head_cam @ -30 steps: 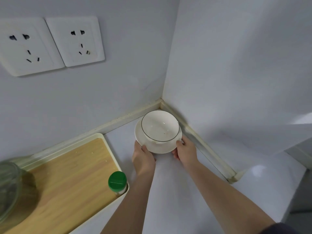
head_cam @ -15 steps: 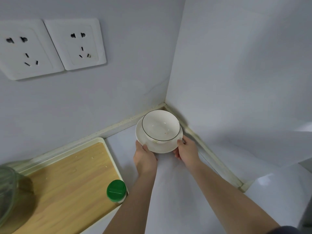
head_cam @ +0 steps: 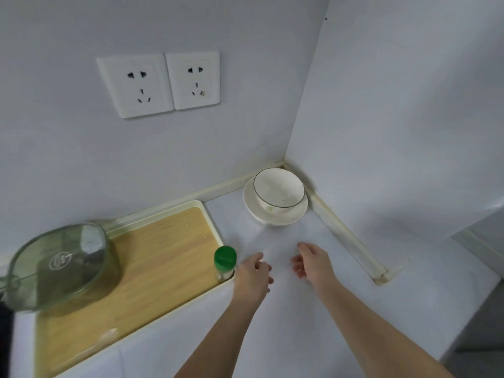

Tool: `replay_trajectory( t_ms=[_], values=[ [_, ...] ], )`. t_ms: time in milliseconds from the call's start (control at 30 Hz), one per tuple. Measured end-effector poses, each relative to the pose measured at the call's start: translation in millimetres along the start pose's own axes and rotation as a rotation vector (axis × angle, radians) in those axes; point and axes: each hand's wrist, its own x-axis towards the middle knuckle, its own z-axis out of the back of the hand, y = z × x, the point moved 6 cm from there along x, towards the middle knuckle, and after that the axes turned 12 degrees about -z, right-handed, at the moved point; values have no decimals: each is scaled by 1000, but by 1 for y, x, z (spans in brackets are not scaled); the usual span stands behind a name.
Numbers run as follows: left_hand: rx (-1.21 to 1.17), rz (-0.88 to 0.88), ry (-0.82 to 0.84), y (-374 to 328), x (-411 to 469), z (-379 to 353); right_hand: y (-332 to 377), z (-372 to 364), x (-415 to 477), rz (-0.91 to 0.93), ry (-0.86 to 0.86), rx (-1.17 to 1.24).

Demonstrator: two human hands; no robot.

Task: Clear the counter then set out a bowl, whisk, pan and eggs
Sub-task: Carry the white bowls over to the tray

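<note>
White china sits tucked into the corner of the counter [head_cam: 354, 309]: a dark-rimmed bowl [head_cam: 278, 190] standing on a plate [head_cam: 275, 220], close against both walls. The left hand [head_cam: 252, 276] and right hand [head_cam: 313, 264] are nearer me, apart from each other and from the bowl, fingers loosely curled, holding nothing. Just beside the left hand a green-capped shaker [head_cam: 225, 259] stands in the corner of a wood-floored tray [head_cam: 163, 255], which also carries a clear glass bowl [head_cam: 60, 266].

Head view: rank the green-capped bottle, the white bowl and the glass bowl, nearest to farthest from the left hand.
1. green-capped bottle: right beside the left hand, at the corner of the tray.
2. white bowl: ahead, on its saucer in the wall corner.
3. glass bowl: far left on the tray.
</note>
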Motion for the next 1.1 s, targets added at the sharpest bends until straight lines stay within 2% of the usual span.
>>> replay_trajectory(
  t_ms=[200,400,567,700,800,1100],
  values=[
    [-6,124,-74,48,-85,105,-34,-65,-66,3,137,-91],
    [37,202,-322,87,-149,229,-48,-125,-119,-23,262,17],
    [54,280,-593,110,-182,294,-49,-144,-128,-7,253,69],
    [-14,301,-763,117,-185,316,-49,-150,-122,-36,223,87],
    [55,241,-732,110,-176,314,-49,-153,-118,-43,220,96],
    [162,272,-686,106,-156,289,-38,-136,-99,-16,215,46]
  ],
)
